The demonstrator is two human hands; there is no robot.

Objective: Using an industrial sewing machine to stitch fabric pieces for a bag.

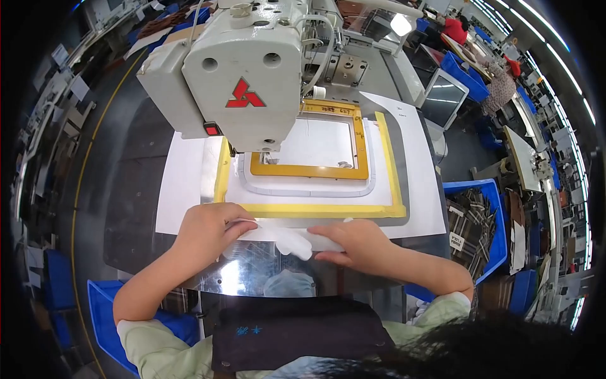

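Note:
My left hand is closed on the left end of a small white piece of material at the front edge of a white sheet. My right hand grips the same piece's right end, thumb below, fingers partly hidden. Just beyond my hands lies a frame edged with yellow tape, with a rounded pale plastic frame and an orange rectangular frame inside. The white sewing machine head hangs over its back left, its needle area largely hidden.
A steel table carries the machine. Blue bins stand at lower left and right, the right one holding dark checked pieces. A screen is at back right. Co-workers work along benches on the far right.

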